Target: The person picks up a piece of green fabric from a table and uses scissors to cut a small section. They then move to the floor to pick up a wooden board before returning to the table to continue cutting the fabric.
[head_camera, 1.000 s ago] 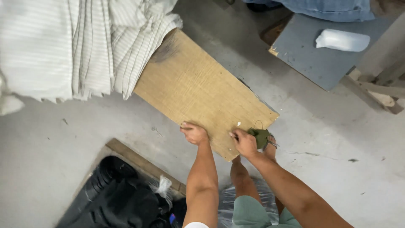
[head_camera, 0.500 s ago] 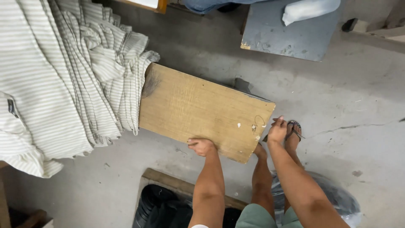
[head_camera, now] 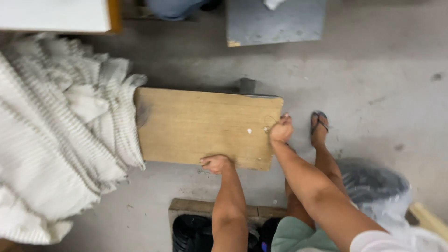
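A bare wooden board (head_camera: 205,126) lies flat above the concrete floor, its left end under a heap of white striped cloth (head_camera: 60,135). My left hand (head_camera: 215,164) grips the board's near long edge, fingers curled over it. At the right short end, my right hand (head_camera: 281,130) is closed on the board's edge near the corner. My foot in a dark sandal (head_camera: 319,127) stands just right of that hand.
A grey flat panel (head_camera: 275,21) lies on the floor at the top. A white-topped table edge (head_camera: 56,14) is top left. A wooden box of dark items (head_camera: 196,224) sits below the board. A clear plastic bag (head_camera: 373,186) lies lower right.
The board has swung from a slanted position to nearly level in view, and the view has shifted. Both hands stay on its edges.
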